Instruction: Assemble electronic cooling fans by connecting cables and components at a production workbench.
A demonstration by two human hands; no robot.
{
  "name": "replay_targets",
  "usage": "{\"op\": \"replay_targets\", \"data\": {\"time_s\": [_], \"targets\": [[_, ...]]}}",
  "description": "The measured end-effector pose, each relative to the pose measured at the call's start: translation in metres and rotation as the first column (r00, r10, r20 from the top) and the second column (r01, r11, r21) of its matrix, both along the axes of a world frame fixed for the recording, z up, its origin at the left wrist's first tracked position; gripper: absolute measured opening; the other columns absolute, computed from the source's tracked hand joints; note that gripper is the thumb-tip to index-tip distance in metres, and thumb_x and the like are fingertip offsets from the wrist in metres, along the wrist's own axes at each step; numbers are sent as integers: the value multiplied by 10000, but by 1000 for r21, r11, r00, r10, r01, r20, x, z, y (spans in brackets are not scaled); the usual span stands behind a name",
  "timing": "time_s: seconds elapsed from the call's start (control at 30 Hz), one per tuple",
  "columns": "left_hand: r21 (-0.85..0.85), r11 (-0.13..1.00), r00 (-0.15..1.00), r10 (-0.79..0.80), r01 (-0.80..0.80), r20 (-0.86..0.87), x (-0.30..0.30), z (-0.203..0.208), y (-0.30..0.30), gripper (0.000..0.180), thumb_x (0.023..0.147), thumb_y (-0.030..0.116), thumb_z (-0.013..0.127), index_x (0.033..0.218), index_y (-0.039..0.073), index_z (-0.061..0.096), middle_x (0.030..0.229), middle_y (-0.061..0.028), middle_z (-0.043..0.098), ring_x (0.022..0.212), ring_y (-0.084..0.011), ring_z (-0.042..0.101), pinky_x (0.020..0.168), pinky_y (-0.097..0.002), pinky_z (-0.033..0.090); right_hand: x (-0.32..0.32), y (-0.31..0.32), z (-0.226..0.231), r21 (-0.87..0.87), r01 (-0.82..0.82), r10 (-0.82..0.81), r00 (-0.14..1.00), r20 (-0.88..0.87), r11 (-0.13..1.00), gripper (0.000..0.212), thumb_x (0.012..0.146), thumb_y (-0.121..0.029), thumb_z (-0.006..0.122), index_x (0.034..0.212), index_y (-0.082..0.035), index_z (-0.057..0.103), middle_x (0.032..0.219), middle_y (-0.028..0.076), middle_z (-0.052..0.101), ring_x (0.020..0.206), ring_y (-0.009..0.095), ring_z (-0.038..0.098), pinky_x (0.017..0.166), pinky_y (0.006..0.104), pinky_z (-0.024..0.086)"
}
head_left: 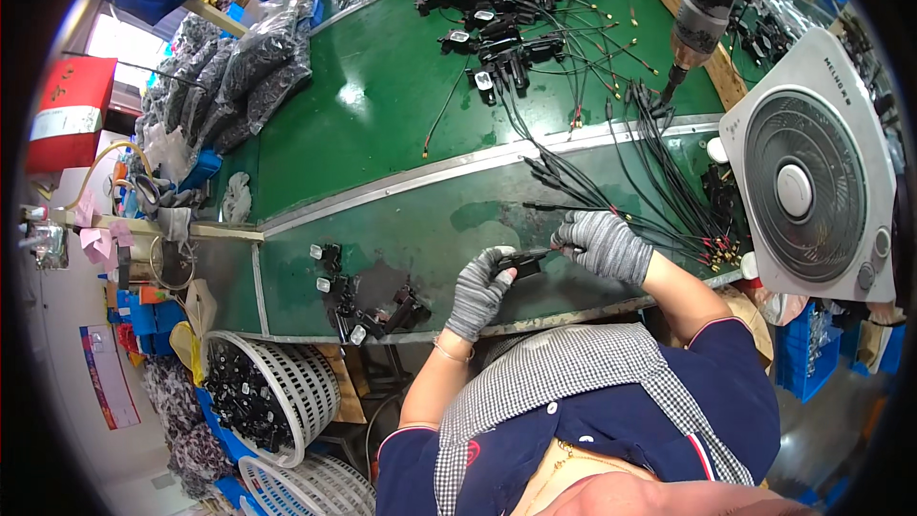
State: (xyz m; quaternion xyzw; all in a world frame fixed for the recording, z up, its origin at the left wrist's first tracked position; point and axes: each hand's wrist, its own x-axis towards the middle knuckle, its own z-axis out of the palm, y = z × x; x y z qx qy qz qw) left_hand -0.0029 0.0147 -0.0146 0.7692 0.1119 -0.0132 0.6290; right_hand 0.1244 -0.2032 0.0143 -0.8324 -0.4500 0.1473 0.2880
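My left hand [479, 294], in a grey knit glove, grips a small black plastic part [523, 264] over the near strip of the green bench. My right hand [606, 245], gloved the same way, is just to its right. Its fingertips are pinched together beside the part's right end; what they hold is too small to tell. A black cable [559, 206] lies just beyond the right fingers. Further right spreads a bundle of black cables [673, 193] with gold-coloured ends. Left of my hands sits a loose group of black parts [368, 306], some with pale square faces.
A pile of black parts with cables [501, 33] covers the bench's far side. A power screwdriver [695, 33] hangs above the right side. A grey box fan [807, 172] stands at right. Filled plastic bags [248, 72] lie far left; a white basket [315, 382] of black parts stands below.
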Motion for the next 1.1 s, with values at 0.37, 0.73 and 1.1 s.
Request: {"op": "replay_targets", "data": {"time_s": [0.37,0.73,1.1], "targets": [[57,982,960,-188,180,208,-2,2,-12,253,851,72,672,1085,14,593,1010,-73,630,953,-169,592,862,-293,459,-15,-14,26,175,-56,66,997,-51,983,194,728,-185,607,891,-99,667,846,142,611,803,364,608,701,461,476],[206,964,937,-221,168,271,-5,9,-34,119,840,7,611,948,21,565,1011,-93,530,931,-216,526,867,-321,432,-40,7,8,-49,-20,27,989,148,999,187,756,-210,617,854,-52,635,839,135,607,715,333,644,590,431,516],[420,900,927,-253,120,278,-14,-3,-27,159,895,184,577,909,26,567,885,-137,558,818,-298,542,764,-409,440,-55,28,-6,-57,-53,60,990,129,997,154,760,-176,592,787,-38,653,805,156,629,703,342,643,578,440,512]]}}
